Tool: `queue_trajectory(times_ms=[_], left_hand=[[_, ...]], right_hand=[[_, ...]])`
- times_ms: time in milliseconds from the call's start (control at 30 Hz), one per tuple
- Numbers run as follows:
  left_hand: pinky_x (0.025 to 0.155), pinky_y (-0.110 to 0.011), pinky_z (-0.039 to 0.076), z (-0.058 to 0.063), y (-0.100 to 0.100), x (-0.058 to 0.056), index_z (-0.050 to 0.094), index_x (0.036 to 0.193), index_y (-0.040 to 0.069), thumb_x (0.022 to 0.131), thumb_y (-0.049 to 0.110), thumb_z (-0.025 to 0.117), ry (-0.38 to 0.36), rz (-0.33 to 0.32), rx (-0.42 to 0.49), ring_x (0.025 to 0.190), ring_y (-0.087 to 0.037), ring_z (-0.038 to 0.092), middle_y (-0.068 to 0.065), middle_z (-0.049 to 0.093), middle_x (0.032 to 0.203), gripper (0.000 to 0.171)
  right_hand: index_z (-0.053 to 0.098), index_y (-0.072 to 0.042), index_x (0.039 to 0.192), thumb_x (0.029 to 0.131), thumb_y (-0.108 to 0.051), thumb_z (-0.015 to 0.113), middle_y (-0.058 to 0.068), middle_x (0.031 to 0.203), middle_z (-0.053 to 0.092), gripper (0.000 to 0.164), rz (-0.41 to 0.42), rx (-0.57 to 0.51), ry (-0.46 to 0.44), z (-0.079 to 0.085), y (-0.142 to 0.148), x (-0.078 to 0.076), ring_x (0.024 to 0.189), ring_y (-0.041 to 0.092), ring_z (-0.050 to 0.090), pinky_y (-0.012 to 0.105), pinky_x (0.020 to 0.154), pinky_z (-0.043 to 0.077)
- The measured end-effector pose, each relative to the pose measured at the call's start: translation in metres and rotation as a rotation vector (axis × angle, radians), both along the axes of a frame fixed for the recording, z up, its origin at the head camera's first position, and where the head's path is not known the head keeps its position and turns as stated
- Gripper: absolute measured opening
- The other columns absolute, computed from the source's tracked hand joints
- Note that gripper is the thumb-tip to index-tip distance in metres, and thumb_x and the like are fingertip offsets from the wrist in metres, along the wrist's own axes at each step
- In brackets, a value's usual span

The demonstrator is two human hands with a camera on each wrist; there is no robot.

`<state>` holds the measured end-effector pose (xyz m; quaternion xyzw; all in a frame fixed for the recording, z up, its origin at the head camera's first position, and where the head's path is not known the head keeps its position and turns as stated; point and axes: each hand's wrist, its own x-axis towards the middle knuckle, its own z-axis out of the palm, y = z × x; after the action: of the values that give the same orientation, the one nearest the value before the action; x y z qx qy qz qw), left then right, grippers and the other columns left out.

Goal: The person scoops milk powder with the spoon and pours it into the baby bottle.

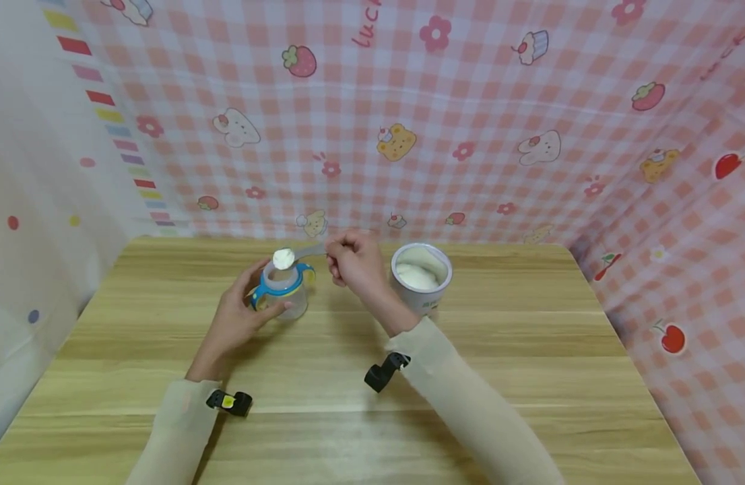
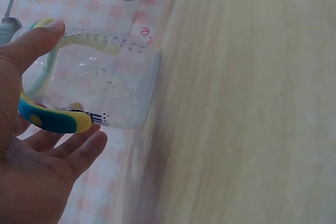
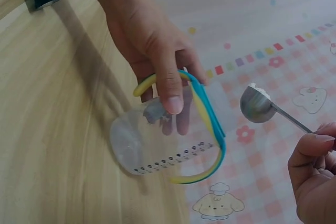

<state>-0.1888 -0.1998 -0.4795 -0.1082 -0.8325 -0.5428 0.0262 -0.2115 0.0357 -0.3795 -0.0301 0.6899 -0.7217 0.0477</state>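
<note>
Powder (image 1: pixel 283 259) sits in the scoop (image 3: pixel 256 108), pinched by the right grip (image 1: pixel 355 261) above the cup (image 1: pixel 296 305). The left grip (image 1: pixel 239 302) holds the cup. Best hold that steady and tip the scoop slowly.

I count two hands (image 1: pixel 234 311) (image 1: pixel 358 264), two sleeves (image 1: pixel 184 417) (image 1: pixel 463 397) and two black wrist cameras (image 1: pixel 242 403) (image 1: pixel 378 377). I also see one clear bottle (image 1: pixel 296 301) with two handles (image 3: pixel 198 179) (image 3: pixel 148 83), one metal scoop (image 3: pixel 256 107), one tub (image 1: pixel 422 297) and one table (image 1: pixel 324 424).
</note>
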Motion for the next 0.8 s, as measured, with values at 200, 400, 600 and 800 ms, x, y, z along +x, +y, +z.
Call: queue_trajectory(times_ms=[200,400,600,800], left_hand=[[0.108,-0.044,0.048,0.001,-0.002,0.000,0.042,0.155,0.017,0.089,0.030,0.083,-0.001,0.006,-0.034,0.130,-0.025,0.054,-0.012,0.059,0.144,0.079],[0.111,-0.050,0.047,-0.001,0.000,-0.002,0.045,0.152,0.015,0.089,0.028,0.083,-0.019,0.000,-0.007,0.131,-0.027,0.054,-0.013,0.059,0.143,0.075],[0.113,-0.054,0.044,-0.004,-0.001,0.000,0.046,0.151,0.016,0.089,0.030,0.082,-0.034,0.001,0.008,0.133,-0.028,0.052,-0.012,0.059,0.144,0.073],[0.112,-0.053,0.045,-0.003,0.000,0.000,0.046,0.150,0.017,0.089,0.033,0.082,-0.034,-0.008,0.007,0.134,-0.027,0.053,-0.009,0.059,0.143,0.072]], right_hand=[[0.064,-0.001,0.089,0.103,-0.010,0.058,0.002,0.065,0.057,0.018,0.006,0.017,0.008,-0.006,-0.007,0.000,0.049,0.009,0.045,0.020,0.043,0.037],[0.064,0.003,0.090,0.102,-0.012,0.061,0.000,0.063,0.056,0.020,-0.019,0.045,-0.010,-0.014,-0.011,0.001,0.048,0.008,0.046,0.018,0.043,0.038],[0.064,0.009,0.099,0.103,-0.015,0.060,0.000,0.064,0.057,0.025,-0.003,0.101,0.018,-0.021,-0.015,0.002,0.049,0.008,0.048,0.017,0.044,0.040],[0.067,0.002,0.092,0.103,-0.018,0.062,-0.001,0.063,0.058,0.024,-0.012,0.181,0.086,-0.027,-0.015,0.004,0.049,0.009,0.048,0.019,0.043,0.038]])
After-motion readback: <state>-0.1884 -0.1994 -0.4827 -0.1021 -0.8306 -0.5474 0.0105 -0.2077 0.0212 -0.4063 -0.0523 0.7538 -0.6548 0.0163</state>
